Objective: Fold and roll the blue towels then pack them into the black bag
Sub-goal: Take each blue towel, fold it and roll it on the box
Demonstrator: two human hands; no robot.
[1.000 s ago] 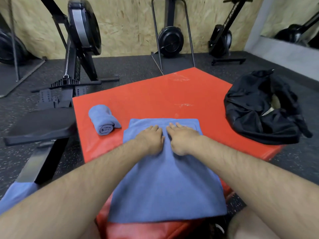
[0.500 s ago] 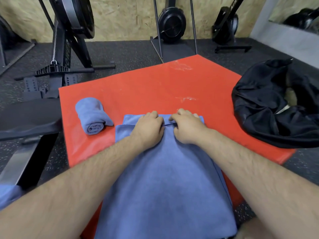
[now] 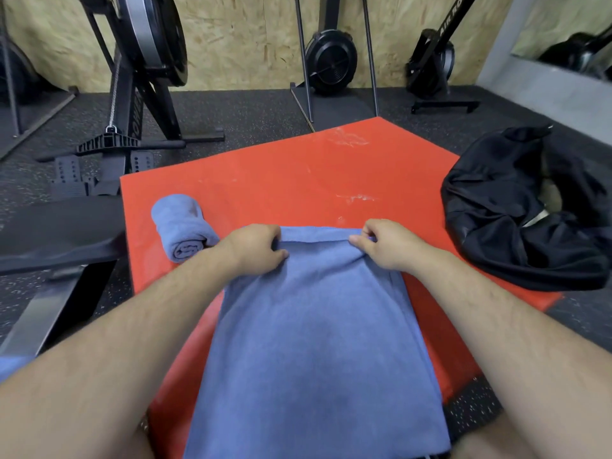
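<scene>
A folded blue towel (image 3: 314,342) lies lengthwise on the red mat (image 3: 291,180), running from its middle down toward me. My left hand (image 3: 256,248) grips the towel's far edge at the left corner, and my right hand (image 3: 385,245) pinches the same edge at the right corner. The far edge is turned over into a small fold between the two hands. A second blue towel (image 3: 182,226), rolled up, rests on the mat just left of my left hand. The black bag (image 3: 523,210) sits slumped at the mat's right edge with its mouth open.
A rowing machine (image 3: 132,77) with footrests and a black seat rail (image 3: 59,233) stands at the left of the mat. More gym machines (image 3: 331,58) line the wooden back wall. Dark speckled rubber floor (image 3: 248,111) surrounds the mat. A bit of blue cloth (image 3: 10,366) shows at lower left.
My hands went from lying flat side by side on the towel to spreading apart toward the far corners and gripping the far edge, which is now turned over. The view has moved closer.
</scene>
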